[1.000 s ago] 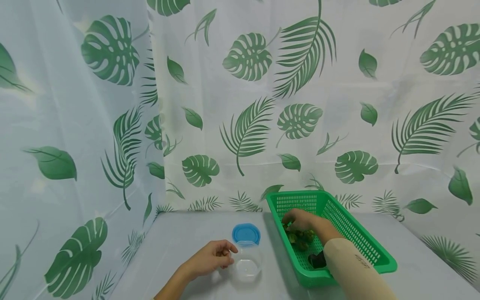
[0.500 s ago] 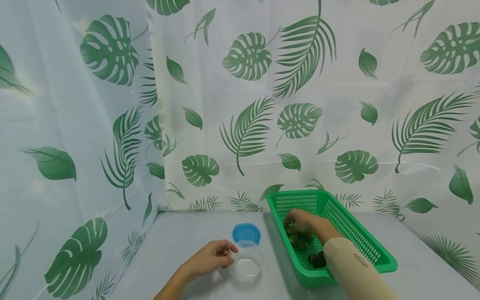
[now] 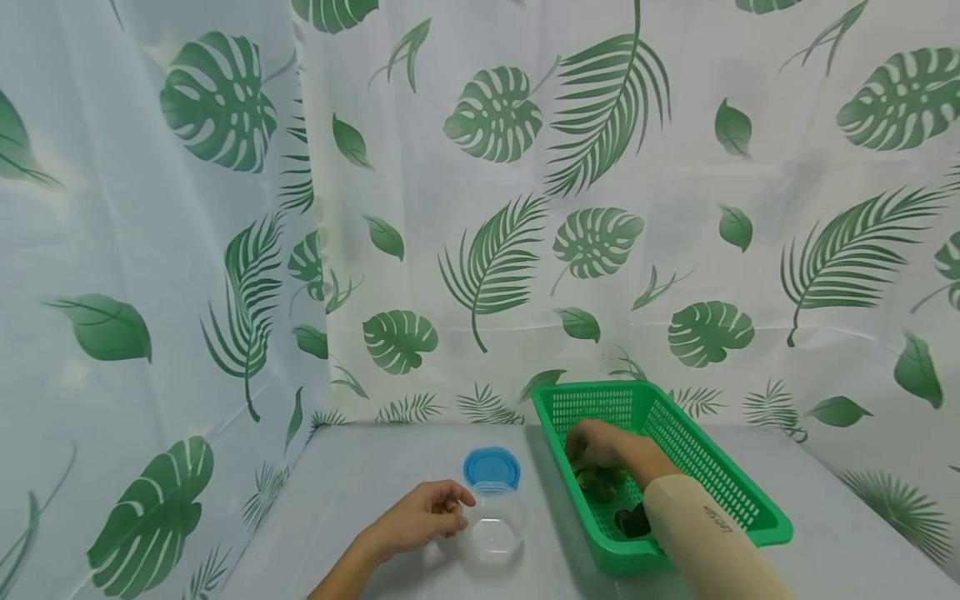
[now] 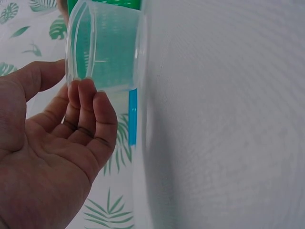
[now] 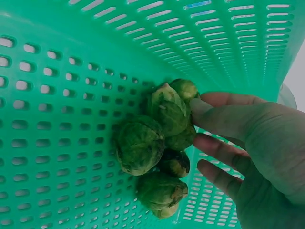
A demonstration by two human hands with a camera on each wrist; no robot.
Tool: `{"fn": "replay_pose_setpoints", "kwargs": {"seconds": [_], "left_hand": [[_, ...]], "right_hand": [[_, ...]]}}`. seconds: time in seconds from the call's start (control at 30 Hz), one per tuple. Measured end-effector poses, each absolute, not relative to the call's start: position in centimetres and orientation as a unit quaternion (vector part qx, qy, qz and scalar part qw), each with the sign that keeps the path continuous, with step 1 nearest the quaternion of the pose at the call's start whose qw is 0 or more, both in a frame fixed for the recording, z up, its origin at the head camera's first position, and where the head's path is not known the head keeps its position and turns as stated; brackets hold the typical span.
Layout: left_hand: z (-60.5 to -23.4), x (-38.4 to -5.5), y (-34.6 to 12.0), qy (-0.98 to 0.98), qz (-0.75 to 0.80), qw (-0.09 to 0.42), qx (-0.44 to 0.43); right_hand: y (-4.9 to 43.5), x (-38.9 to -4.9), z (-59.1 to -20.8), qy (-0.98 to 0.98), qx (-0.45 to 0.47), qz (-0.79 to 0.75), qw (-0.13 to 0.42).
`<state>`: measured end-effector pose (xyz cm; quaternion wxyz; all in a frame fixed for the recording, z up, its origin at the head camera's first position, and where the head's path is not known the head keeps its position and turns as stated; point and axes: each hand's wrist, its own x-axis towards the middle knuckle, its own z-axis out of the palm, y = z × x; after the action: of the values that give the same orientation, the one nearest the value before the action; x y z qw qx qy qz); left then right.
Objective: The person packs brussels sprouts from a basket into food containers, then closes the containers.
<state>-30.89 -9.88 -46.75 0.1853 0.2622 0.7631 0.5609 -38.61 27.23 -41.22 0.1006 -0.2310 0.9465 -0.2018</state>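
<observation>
In the right wrist view several Brussels sprouts lie clustered at a corner of the green plastic basket. My right hand reaches down among them, thumb and fingers closing round an upper Brussels sprout. In the head view that right hand covers part of the pile. To the left, my left hand stays beside a clear plastic container, which stands upright. From the left wrist, loosely bent fingertips touch the wall of the container near its rim, with the thumb beside the rim.
A round blue lid lies flat on the white table, just behind the container. The basket's tall perforated wall rises around my right forearm. A leaf-print curtain closes off the back and left side.
My right hand shifts slightly inside the basket over the Brussels sprouts, its fingers tucking lower among them. The left hand and the container stay where they were.
</observation>
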Motion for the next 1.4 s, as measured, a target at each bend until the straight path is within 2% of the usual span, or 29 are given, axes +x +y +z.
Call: {"fn": "replay_pose_setpoints", "kwargs": {"seconds": [0.8, 1.4], "left_hand": [[-46.64, -30.74, -10.05, 0.761, 0.564, 0.186, 0.260], [-46.95, -30.92, -9.84, 0.760, 0.565, 0.184, 0.264]], "right_hand": [[26.88, -39.08, -41.55, 0.955, -0.200, -0.199, 0.098], [27.66, -39.07, -41.42, 0.947, -0.221, -0.230, 0.042]]}}
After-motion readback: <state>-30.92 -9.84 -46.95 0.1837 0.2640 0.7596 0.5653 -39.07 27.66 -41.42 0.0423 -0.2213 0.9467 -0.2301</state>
